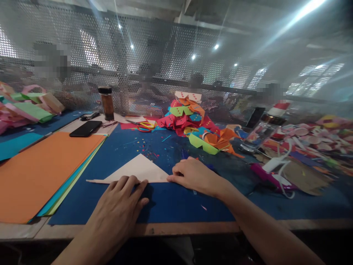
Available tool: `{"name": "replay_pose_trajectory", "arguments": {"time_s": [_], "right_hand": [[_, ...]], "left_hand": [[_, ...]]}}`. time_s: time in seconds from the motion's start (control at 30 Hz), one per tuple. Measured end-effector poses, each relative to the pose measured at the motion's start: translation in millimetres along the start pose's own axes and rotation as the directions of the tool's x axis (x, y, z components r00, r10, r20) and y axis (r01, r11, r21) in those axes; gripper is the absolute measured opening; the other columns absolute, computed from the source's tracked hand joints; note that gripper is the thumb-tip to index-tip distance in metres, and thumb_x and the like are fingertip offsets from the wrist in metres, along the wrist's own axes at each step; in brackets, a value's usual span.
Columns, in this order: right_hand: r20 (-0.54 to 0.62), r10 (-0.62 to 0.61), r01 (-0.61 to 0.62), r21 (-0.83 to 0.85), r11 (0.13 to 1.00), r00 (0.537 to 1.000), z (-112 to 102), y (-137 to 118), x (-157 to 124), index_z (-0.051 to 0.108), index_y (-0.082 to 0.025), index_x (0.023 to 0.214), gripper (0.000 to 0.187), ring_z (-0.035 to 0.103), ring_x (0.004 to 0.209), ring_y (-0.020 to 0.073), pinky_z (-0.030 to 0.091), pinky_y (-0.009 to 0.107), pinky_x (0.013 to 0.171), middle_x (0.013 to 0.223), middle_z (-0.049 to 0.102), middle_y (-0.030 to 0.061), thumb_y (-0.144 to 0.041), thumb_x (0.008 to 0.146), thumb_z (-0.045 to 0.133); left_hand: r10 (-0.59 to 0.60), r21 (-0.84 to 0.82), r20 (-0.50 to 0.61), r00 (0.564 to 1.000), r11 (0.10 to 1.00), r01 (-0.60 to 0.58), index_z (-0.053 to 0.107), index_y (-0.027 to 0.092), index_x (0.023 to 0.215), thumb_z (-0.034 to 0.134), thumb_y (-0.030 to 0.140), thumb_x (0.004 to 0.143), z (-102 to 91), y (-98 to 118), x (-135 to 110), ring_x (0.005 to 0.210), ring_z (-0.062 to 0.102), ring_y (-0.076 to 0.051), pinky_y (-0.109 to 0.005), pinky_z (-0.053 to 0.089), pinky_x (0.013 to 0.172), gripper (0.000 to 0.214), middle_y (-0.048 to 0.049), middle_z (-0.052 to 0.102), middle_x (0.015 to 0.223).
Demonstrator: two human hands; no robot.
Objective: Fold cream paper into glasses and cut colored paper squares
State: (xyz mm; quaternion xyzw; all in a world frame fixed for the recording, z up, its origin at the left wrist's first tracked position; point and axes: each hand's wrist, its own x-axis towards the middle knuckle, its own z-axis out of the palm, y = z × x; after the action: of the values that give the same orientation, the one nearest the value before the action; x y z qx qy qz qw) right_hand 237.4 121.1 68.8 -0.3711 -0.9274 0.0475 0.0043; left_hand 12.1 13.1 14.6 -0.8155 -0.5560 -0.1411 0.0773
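Observation:
A pale sheet of paper (pixel 140 167), folded into a triangle, lies on the blue mat with its peak pointing away from me. A narrow strip juts out at its left corner. Along the near folded edge, the fingers of my left hand (pixel 120 198) rest stretched out and slightly apart, pressing on the paper. My right hand (pixel 197 176) has its thumb and curled index finger closed on the paper's right corner. Just behind that hand lies a dark blue item (pixel 185 154), partly hidden.
Orange paper sheets (pixel 52 162) are stacked at left, with a black phone (pixel 86 129) on them. Behind stand a brown-filled bottle (pixel 106 105), scissors (pixel 145 126) and a heap of coloured folded paper (pixel 183 119). At right are a clear bottle (pixel 259 132) and a purple-white glue gun (pixel 271 176).

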Motion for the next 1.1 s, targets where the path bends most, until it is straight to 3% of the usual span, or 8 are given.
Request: {"name": "replay_pose_trajectory", "arguments": {"time_s": [0.43, 0.57, 0.67, 0.83, 1.1], "right_hand": [[-0.034, -0.042, 0.040, -0.056, 0.998, 0.999, -1.1, 1.5, -3.5, 0.063, -0.021, 0.069, 0.031, 0.059, 0.075, 0.0174, 0.033, 0.032, 0.070, 0.073, 0.068, -0.0001, -0.039, 0.093, 0.055], [-0.189, -0.018, -0.005, -0.120, 0.993, 0.982, -6.8, -6.7, -9.1, 0.064, -0.020, 0.083, 0.019, 0.057, 0.084, 0.0195, 0.035, 0.034, 0.077, 0.088, 0.066, 0.0042, -0.032, 0.093, 0.055], [-0.247, -0.099, 0.069, -0.129, 0.989, 0.964, -7.7, -24.3, -14.1, 0.064, -0.019, 0.099, 0.019, 0.054, 0.094, 0.0206, 0.035, 0.036, 0.085, 0.099, 0.064, 0.0068, -0.023, 0.097, 0.046], [-0.207, -0.253, 0.230, -0.126, 0.965, 0.945, 10.2, -57.4, -14.8, 0.058, -0.017, 0.119, 0.026, 0.052, 0.098, 0.0214, 0.040, 0.036, 0.084, 0.110, 0.061, 0.0089, -0.019, 0.096, 0.046], [-0.286, -0.150, 0.114, -0.140, 0.984, 0.946, 35.5, -73.4, -14.5, 0.056, -0.013, 0.125, 0.035, 0.053, 0.100, 0.0248, 0.045, 0.040, 0.085, 0.109, 0.061, 0.0113, -0.033, 0.097, 0.048]], "left_hand": [[0.001, 0.003, 0.025, 1.000, 1.000, -0.001, 0.054, 0.023, 0.131, 0.046, 0.030, 0.097, -3.0, 1.5, 1.9, 0.100, 0.056, -0.028, -0.045, 0.049, 0.079, 0.035, -0.0101, 0.061, 0.113], [0.020, 0.019, 0.007, 1.000, 1.000, -0.020, 0.053, 0.023, 0.131, 0.046, 0.030, 0.097, -1.0, 0.2, 2.4, 0.099, 0.056, -0.028, -0.044, 0.049, 0.077, 0.036, -0.0096, 0.061, 0.112], [0.026, 0.023, -0.010, 1.000, 0.999, -0.026, 0.055, 0.023, 0.129, 0.047, 0.029, 0.096, 1.6, -1.1, 1.9, 0.098, 0.055, -0.028, -0.044, 0.048, 0.076, 0.035, -0.0091, 0.061, 0.109], [0.029, 0.018, -0.037, 0.999, 0.999, -0.028, 0.057, 0.022, 0.124, 0.051, 0.027, 0.094, 3.9, -2.0, 0.8, 0.092, 0.055, -0.028, -0.043, 0.047, 0.073, 0.032, -0.0087, 0.062, 0.104], [0.039, -0.012, -0.075, 0.996, 0.999, -0.040, 0.056, 0.021, 0.123, 0.051, 0.028, 0.094, 4.3, -2.5, 0.4, 0.092, 0.055, -0.027, -0.043, 0.047, 0.074, 0.031, -0.0081, 0.062, 0.105]]}}
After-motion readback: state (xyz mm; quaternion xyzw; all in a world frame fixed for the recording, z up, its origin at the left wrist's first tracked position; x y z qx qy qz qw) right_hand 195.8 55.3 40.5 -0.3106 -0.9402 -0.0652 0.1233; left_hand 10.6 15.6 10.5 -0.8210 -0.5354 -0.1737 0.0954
